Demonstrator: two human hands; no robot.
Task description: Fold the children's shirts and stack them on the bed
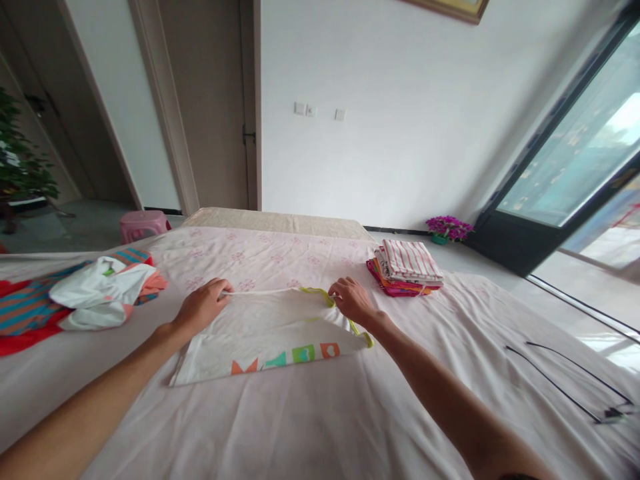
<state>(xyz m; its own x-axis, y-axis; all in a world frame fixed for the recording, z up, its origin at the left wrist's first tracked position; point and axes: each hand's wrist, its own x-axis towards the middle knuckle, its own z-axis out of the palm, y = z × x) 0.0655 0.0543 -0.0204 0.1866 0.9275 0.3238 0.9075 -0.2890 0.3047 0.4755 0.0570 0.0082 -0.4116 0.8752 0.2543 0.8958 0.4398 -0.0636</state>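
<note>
A white sleeveless shirt (270,327) with yellow-green trim and a row of coloured shapes lies on the pink-white sheet (280,427) in front of me. At the shirt's far left corner, my left hand (209,300) pinches its edge. The fingers of my right hand (353,300) are closed on the trimmed edge at the far right. Between the two hands the far edge runs nearly straight. The near edge, with the coloured shapes, rests on the sheet.
A stack of folded clothes (407,267), striped on top, sits beyond my right hand. Loose crumpled clothes (95,293) lie at the left. Glasses (575,383) rest at the right. Past the bed are a pink stool (145,225) and purple flowers (450,228).
</note>
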